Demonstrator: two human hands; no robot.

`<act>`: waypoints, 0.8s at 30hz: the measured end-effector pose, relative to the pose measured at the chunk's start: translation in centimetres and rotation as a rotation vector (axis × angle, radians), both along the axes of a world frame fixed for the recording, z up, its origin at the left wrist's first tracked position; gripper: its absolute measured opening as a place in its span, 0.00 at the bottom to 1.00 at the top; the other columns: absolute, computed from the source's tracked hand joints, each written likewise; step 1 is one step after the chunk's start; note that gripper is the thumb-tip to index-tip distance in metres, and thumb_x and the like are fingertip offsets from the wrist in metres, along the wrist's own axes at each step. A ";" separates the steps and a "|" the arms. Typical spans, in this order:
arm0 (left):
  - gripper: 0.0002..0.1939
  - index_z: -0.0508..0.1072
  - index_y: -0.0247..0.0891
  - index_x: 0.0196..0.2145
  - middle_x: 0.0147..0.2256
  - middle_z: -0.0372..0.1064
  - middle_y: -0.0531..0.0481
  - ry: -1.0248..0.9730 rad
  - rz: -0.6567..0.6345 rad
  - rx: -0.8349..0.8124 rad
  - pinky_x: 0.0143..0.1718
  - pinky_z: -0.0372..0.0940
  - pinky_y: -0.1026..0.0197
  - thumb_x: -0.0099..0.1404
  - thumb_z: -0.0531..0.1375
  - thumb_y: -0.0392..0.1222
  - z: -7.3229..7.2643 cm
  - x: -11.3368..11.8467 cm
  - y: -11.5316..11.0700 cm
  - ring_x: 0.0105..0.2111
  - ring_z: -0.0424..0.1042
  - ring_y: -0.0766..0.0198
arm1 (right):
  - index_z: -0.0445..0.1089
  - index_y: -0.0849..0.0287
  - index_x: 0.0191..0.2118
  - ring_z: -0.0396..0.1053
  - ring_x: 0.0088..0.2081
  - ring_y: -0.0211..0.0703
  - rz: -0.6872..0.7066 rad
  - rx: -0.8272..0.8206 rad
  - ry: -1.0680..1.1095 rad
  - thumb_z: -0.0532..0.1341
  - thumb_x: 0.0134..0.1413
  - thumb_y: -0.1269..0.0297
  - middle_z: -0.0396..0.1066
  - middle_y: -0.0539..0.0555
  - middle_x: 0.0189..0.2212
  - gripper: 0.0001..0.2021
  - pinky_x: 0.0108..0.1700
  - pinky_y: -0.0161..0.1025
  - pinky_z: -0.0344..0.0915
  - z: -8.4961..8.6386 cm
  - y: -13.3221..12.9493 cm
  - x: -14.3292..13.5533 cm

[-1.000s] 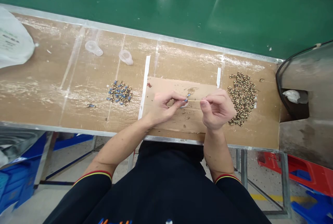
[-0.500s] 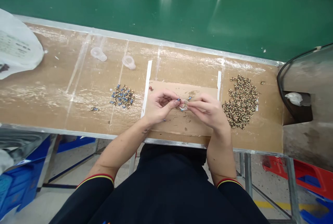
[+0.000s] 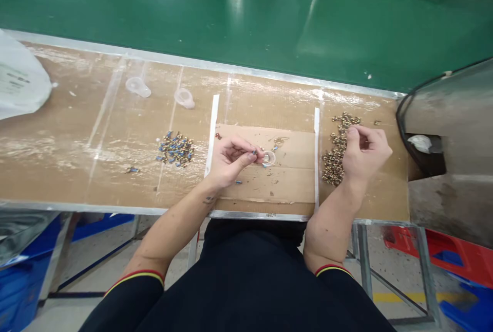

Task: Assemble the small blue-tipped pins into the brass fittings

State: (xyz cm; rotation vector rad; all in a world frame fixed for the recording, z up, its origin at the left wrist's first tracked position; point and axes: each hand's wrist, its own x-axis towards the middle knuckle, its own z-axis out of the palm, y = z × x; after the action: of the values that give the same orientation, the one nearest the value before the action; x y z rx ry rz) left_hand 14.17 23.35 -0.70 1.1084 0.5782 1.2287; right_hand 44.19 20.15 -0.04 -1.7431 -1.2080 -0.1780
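My left hand (image 3: pixel 233 161) is closed in a pinch over the cardboard sheet (image 3: pixel 292 183), its fingertips around a small part with a bit of blue. Just right of those fingertips lies a small clear plastic cup (image 3: pixel 269 158). My right hand (image 3: pixel 364 154) is over the pile of small brass-coloured parts (image 3: pixel 334 161), thumb and fingers pressed together; whatever is between them is too small to make out. A heap of brass parts with blue pieces (image 3: pixel 175 149) lies left of the sheet. One small blue piece (image 3: pixel 239 182) rests on the sheet near my left wrist.
Two clear plastic cups (image 3: pixel 137 87) (image 3: pixel 184 98) lie at the back left. A white bag (image 3: pixel 23 83) is at the far left. White strips (image 3: pixel 212 134) (image 3: pixel 316 152) flank the sheet. A black cable (image 3: pixel 402 111) and a metal surface (image 3: pixel 458 167) border the right end.
My right hand has moved right, from beside my left hand to over the brass pile. My left hand still pinches near the cup. The camera view has shifted slightly.
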 end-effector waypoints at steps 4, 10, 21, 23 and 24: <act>0.13 0.75 0.40 0.33 0.31 0.81 0.50 -0.027 -0.008 0.038 0.30 0.79 0.62 0.62 0.73 0.48 0.3 -0.1 0.1 0.27 0.80 0.65 | 0.80 0.60 0.37 0.68 0.30 0.44 -0.204 -0.194 0.033 0.65 0.52 0.60 0.73 0.55 0.32 0.10 0.41 0.48 0.71 -1.9 0.0 3.9; 0.13 0.75 0.40 0.32 0.29 0.80 0.50 0.015 -0.004 0.028 0.29 0.78 0.63 0.61 0.73 0.48 0.1 0.0 0.3 0.27 0.80 0.64 | 0.80 0.59 0.38 0.68 0.37 0.48 -0.150 -0.391 -0.003 0.64 0.52 0.62 0.74 0.57 0.36 0.10 0.52 0.54 0.68 -2.6 0.2 4.4; 0.13 0.76 0.38 0.32 0.30 0.79 0.50 -0.007 -0.019 -0.025 0.30 0.78 0.64 0.61 0.74 0.47 -0.1 0.2 0.2 0.27 0.80 0.67 | 0.82 0.55 0.37 0.66 0.50 0.61 -0.119 -0.659 -0.139 0.63 0.53 0.61 0.75 0.61 0.45 0.10 0.58 0.66 0.60 -2.3 1.4 2.1; 0.14 0.76 0.38 0.32 0.29 0.79 0.51 0.004 -0.028 -0.035 0.31 0.78 0.65 0.60 0.74 0.47 -0.1 0.2 0.1 0.27 0.80 0.67 | 0.80 0.56 0.34 0.67 0.49 0.61 -0.100 -0.624 -0.135 0.62 0.51 0.61 0.76 0.61 0.43 0.10 0.57 0.66 0.61 -2.0 1.5 2.0; 0.14 0.76 0.38 0.31 0.29 0.79 0.51 0.016 -0.030 -0.043 0.30 0.78 0.65 0.60 0.74 0.48 0.0 0.2 0.1 0.27 0.80 0.67 | 0.79 0.57 0.32 0.68 0.47 0.60 -0.087 -0.583 -0.122 0.62 0.49 0.60 0.77 0.61 0.41 0.09 0.56 0.65 0.63 -1.9 1.5 1.9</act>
State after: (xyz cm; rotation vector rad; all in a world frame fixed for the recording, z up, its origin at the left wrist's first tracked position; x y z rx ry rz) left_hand 14.35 23.43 -0.71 1.0873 0.5956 1.1777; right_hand 46.10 21.62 -1.96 -2.3174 -1.3615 0.0248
